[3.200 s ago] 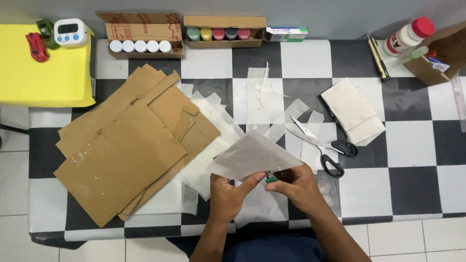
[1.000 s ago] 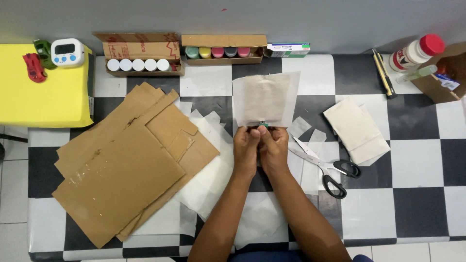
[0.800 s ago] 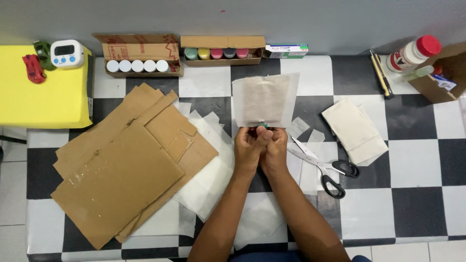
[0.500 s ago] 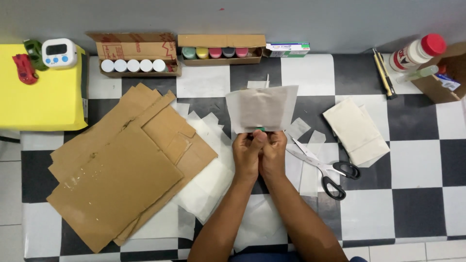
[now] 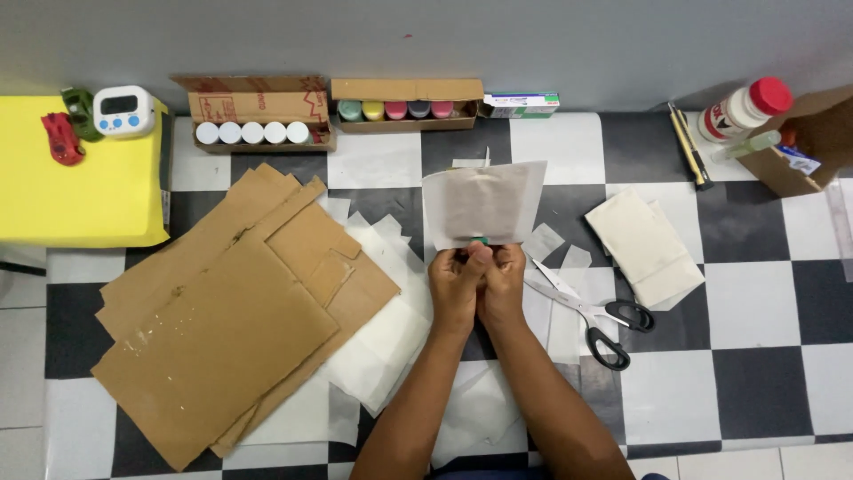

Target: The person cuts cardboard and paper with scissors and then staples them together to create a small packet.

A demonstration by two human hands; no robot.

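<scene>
Figure: head view, read left to right. At far left I see a yellow stand (image 5: 84, 191) bearing a red toy car (image 5: 60, 140) and a small white digital timer (image 5: 123, 110). Next lie overlapping brown cardboard sheets (image 5: 222, 329), flat, matt and corrugated at their cut edges, angled across the black-and-white chequered surface (image 5: 755, 311). Behind them stand a carton of white-capped jars (image 5: 253, 132) and a carton of coloured-capped jars (image 5: 400, 108). Thin, translucent white paper pieces (image 5: 391, 333) spread beneath the cardboard's right edge.

At centre, my left hand (image 5: 456, 286) and right hand (image 5: 503, 284) press together, touching, fingers closed in a pinch on the lower edge of a pale paper sheet (image 5: 484, 203). A small green item shows at the pinch; I cannot tell what it is. The sheet rises directly away from both hands, toward the wall, its long axis running crosswise; both hands are equally near it.

To the right lie black-handled scissors (image 5: 595, 316), blades parted, just beside the right hand, then a cream folded paper stack (image 5: 647, 246), and a red-capped white bottle (image 5: 742, 108).
</scene>
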